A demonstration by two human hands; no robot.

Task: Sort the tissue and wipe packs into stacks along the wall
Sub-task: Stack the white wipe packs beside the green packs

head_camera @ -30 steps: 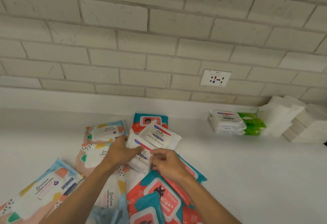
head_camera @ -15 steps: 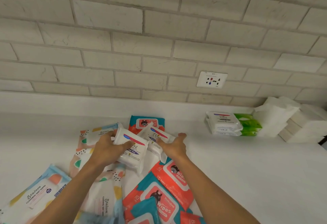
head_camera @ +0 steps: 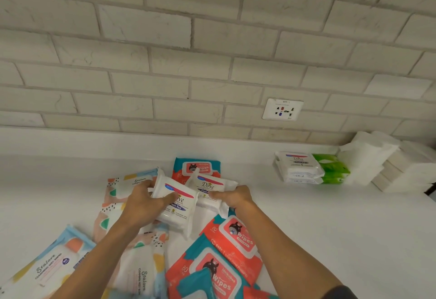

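Note:
My left hand grips a white Dove wipe pack, thumb across its top, lifted above the pile. My right hand holds the right side of a second white Dove pack lying just behind it. Under and around them lie red-and-teal Wipes packs, one more of that kind by the wall, and pastel Stalove packs at the left. A stack of Dove packs stands at the wall on the right.
Beside the Dove stack sit green tissue packs and white tissue stacks in the right corner. A wall socket is set in the brick wall. The white counter runs bare to the right of my arms.
My left hand has lifted one Dove pack off the pile. My right hand left the red Wipes pack, reached forward, and took hold of the second Dove pack.

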